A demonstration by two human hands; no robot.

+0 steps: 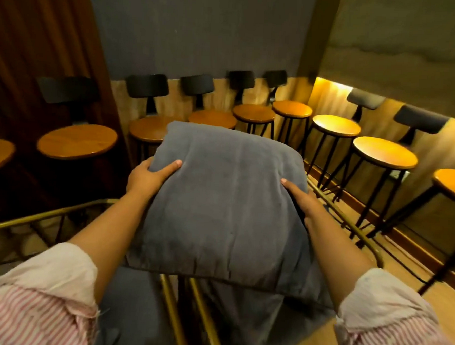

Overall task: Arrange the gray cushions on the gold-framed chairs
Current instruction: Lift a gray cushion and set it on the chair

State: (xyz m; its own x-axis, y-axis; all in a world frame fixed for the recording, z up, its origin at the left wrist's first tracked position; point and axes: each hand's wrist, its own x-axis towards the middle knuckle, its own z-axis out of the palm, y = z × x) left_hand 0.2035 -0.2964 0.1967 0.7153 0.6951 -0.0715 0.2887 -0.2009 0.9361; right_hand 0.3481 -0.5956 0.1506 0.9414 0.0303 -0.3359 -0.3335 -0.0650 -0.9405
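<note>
- Both hands clamp one gray cushion (pixel 225 201) by its side edges: left hand (pixel 148 177) on the left edge, thumb lying flat across the top face; right hand (pixel 300 200) on the right edge, thumb on top, fingers tucked out of sight beneath.
- Cushion: square with rounded corners, soft velvety nap, faint vertical creases, a piped seam along the near edge. Held roughly level, far edge tilted slightly up.
- Sleeves: pink-and-white striped cloth, rolled back to pale cuffs at mid-forearm; forearms bare.
- Directly below the cushion, a gold-framed chair (pixel 350 226): thin brass-coloured metal tube, one rail curving past the right wrist, two parallel rails running under the cushion's near edge. Whether the cushion touches the frame cannot be told.
- More gray fabric (pixel 242 313) bulks under the held cushion, on the right seat; a flat gray pad (pixel 129 307) lies left of the twin rails.
- A second gold rail (pixel 47 217) arcs at lower left.
- Beyond, a row of stools (pixel 254 113) along the wall: round, glossy orange-brown wooden seats, thin black metal legs, small dark curved backrests.
- Wall (pixel 202 31): matte blue-gray above, pale wood-grain strip below, warm light glowing at right.
- Floor (pixel 390 262): light wood.
</note>
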